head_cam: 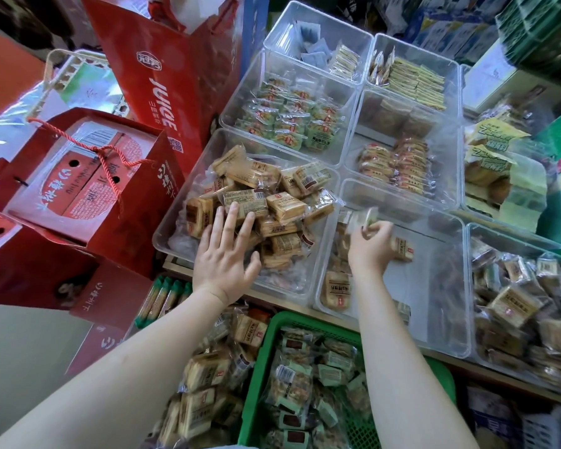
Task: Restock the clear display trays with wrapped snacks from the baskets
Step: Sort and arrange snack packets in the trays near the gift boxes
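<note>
Reaching over a heaped clear plastic tray [172, 234], the left hand [222, 254] spreads straight fingers on tan wrapped snacks [272, 202]; the right hand [368, 244] fingers curl around one blurred wrapped snack [360, 218] over the neighbouring clear tray [441, 319].

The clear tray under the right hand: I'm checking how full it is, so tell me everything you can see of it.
The clear tray is a see-through plastic bin with rounded corners, sitting level at the display's front between two fuller trays. It is mostly bare: a few tan wrapped snacks lie along its left side. The right hand reaches into it, gripping wrapped snacks.
</note>
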Motion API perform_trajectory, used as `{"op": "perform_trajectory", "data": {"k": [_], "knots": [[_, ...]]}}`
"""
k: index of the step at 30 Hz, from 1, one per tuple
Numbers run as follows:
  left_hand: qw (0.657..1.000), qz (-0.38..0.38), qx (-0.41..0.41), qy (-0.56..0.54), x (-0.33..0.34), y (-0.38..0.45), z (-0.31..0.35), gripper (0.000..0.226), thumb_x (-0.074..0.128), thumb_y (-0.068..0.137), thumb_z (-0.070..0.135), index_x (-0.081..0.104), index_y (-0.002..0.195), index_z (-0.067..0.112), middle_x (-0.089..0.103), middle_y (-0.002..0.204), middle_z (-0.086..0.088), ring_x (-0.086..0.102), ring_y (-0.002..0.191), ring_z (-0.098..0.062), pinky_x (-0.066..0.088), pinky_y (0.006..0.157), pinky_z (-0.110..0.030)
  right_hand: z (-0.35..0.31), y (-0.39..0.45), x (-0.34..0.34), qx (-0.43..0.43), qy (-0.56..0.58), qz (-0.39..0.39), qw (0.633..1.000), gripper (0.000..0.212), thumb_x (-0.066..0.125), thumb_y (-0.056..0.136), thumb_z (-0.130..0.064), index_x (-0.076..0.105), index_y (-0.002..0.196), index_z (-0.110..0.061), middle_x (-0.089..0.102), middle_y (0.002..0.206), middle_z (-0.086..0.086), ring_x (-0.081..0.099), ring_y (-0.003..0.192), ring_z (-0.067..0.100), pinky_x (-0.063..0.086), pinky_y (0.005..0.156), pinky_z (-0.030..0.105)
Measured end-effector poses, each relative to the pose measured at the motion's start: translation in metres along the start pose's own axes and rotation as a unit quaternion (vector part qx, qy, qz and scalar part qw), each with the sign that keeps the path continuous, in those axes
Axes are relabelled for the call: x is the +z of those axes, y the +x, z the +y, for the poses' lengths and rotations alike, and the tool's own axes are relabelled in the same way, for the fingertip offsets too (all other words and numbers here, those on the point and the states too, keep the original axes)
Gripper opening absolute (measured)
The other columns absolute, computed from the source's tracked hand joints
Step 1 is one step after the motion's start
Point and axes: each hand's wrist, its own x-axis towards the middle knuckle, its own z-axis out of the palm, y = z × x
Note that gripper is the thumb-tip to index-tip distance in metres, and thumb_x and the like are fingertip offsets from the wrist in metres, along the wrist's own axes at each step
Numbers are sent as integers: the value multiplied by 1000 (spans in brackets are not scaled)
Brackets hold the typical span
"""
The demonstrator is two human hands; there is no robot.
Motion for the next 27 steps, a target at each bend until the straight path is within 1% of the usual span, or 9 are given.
{"op": "perform_trajectory", "data": {"k": [4,7,9,13,15,17,22,25,27], "knots": [[1000,-1,1,5,-1,1,0,75,26,93,52,6,160,26,-3,168,-7,1,154,-28,17,122,-48,8,6,-1,14,-91,-104,990,19,60,95,-28,54,103,-12,59,92,3,56,78,24,39,57,28],[1000,-1,0,6,-1,0,0,74,25,93,53,7,160,27,-2,168,-6,4,154,-29,16,122,-47,-7,5,0,-81,-180,-17,980,13,56,94,-26,64,98,-16,53,111,9,53,100,29,39,77,31],[1000,-1,-1,5,-1,0,1,74,25,92,53,7,160,27,-2,168,-6,5,154,-29,15,122,-47,-25,-5,7,-208,-142,41,967,15,55,93,-18,66,99,-11,56,109,10,53,101,29,46,83,37],[1000,-4,-4,7,-2,0,1,74,25,93,53,7,160,27,-1,168,-6,7,154,-29,16,121,-47,-52,-35,38,-338,-129,-163,918,35,59,94,-37,59,123,-18,58,116,0,50,111,16,46,96,37],[1000,-1,-4,4,-2,0,1,74,26,93,52,9,160,27,1,168,-7,8,154,-30,16,120,-47,-52,-43,53,-337,-192,-221,895,49,63,91,-42,53,135,-24,52,125,3,46,120,20,43,99,39],[1000,-1,-2,3,-3,0,2,73,26,92,51,11,160,26,2,168,-7,9,153,-30,16,120,-47,-52,-45,56,-333,-173,-201,905,43,64,89,-30,57,130,-22,53,122,6,47,119,24,45,96,37],[1000,-4,-2,5,-1,1,0,74,28,93,51,10,160,27,0,168,-6,9,154,-30,15,120,-46,-40,-36,27,-316,36,7,948,30,58,89,-27,57,116,-17,53,113,7,58,91,22,51,67,27],[1000,-3,-3,8,1,2,0,74,29,93,51,10,160,27,1,168,-7,11,153,-30,18,120,-47,-17,-21,3,-183,66,96,976,30,58,93,-21,52,121,-12,44,126,15,58,87,20,45,60,16],[1000,-3,-3,6,1,1,0,74,29,92,51,9,160,27,1,168,-7,11,153,-30,18,120,-47,4,-8,-6,-75,15,68,995,26,56,97,-21,49,120,-10,41,131,18,59,91,26,46,63,24]]}}
